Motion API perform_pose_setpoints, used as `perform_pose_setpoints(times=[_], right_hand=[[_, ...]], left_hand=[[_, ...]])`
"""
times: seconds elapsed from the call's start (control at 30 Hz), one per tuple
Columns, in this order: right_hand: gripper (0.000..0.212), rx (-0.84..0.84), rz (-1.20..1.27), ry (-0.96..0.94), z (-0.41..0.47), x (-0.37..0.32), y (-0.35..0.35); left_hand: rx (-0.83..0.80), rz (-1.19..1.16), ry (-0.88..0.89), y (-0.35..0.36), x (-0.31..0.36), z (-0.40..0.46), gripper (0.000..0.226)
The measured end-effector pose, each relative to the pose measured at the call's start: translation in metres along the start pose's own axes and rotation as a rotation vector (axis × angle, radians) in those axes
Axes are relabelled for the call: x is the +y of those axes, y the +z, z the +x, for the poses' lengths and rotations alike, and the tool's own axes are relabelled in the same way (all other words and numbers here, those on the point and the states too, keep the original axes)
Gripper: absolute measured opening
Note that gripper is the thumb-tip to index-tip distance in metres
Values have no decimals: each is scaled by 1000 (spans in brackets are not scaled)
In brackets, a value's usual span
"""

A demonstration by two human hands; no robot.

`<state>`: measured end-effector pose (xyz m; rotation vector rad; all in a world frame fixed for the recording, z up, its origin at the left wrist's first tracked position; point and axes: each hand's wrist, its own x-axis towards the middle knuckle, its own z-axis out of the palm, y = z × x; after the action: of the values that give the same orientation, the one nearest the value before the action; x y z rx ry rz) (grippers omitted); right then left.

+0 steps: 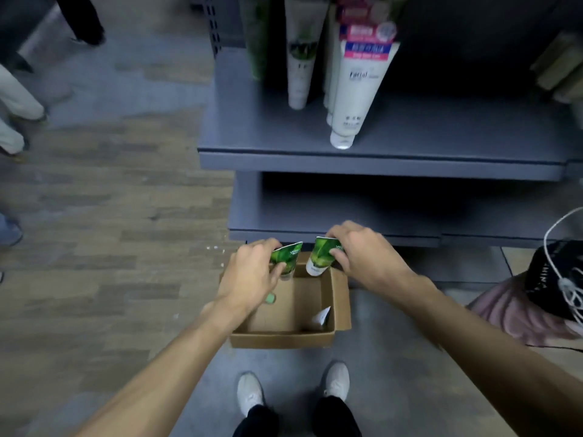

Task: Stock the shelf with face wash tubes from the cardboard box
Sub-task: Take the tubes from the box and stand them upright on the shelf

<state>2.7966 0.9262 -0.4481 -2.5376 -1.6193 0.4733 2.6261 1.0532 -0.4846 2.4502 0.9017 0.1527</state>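
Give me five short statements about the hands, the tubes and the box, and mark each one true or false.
1. Each hand holds a green tube. True: left hand, right hand.
2. The cardboard box sits on the upper shelf. False: it is on the floor, by the person's shoes.
3. A white tube stands cap down on the upper shelf. True.
4. The box is packed full. False: its bottom is mostly bare.
5. The lower shelf holds a row of tubes. False: none show there.

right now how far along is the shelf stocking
Done: several tall tubes stand on the grey shelf. In hand: left hand and right hand each hold a green tube above the brown cardboard box. Left: at least one white tube inside.
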Motion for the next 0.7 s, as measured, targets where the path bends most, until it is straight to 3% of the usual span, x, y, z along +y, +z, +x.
perform_pose_setpoints(times=[0.33,0.7], right_hand=[[26,139,-15,42,-16,-8,-118],[25,316,13,-31,-2,45,-204]], left_hand=[[109,102,249,-98,59,34,18],[192,41,252,-139,133,77,14]])
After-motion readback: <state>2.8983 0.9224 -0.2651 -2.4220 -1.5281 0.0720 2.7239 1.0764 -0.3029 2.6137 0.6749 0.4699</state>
